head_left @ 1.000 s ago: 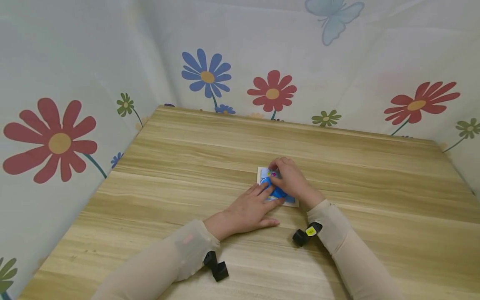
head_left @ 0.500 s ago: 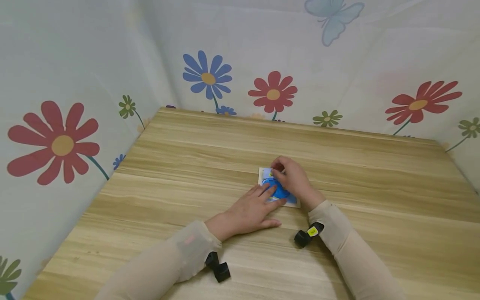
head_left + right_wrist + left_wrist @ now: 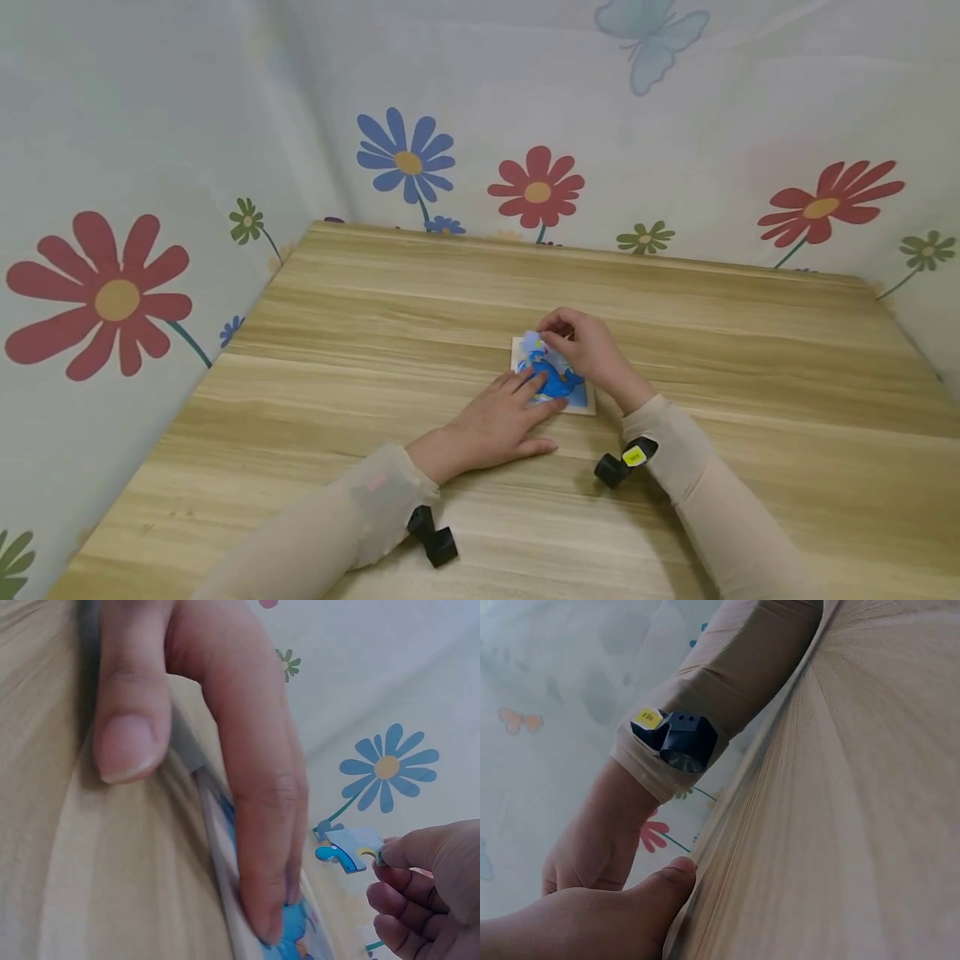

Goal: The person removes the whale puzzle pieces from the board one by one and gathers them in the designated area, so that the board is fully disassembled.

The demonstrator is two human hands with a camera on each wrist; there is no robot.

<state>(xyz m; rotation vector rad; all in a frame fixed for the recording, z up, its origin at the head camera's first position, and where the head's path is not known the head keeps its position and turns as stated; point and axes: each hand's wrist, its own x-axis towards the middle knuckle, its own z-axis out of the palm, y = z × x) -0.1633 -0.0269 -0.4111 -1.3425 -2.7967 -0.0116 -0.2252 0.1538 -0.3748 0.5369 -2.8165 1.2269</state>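
Observation:
In the head view, a small jigsaw puzzle (image 3: 579, 400) with a blue cartoon picture and a pale border lies flat on the wooden table. My left hand (image 3: 495, 423) rests on it from the left, fingers spread and straight. Just above the puzzle's far side, my right hand (image 3: 594, 354) pinches a puzzle piece (image 3: 533, 340) between thumb and index finger. The right wrist view shows this pale blue piece (image 3: 349, 846) tilted and apart from the board, its knob and notch visible. Seen from the left wrist, the left thumb (image 3: 667, 879) is extended by the tabletop; the puzzle is hidden there.
The light wooden table (image 3: 360, 333) spreads around the puzzle, its far edge meeting a white curtain (image 3: 480, 75) printed with flowers and a butterfly. Small black devices with straps sit on both wrists, the right one (image 3: 626, 462) close above the table.
The right hand has drawn a puzzle piece up from the board's far part, and it now stands tilted above it. The left hand keeps its place on the puzzle.

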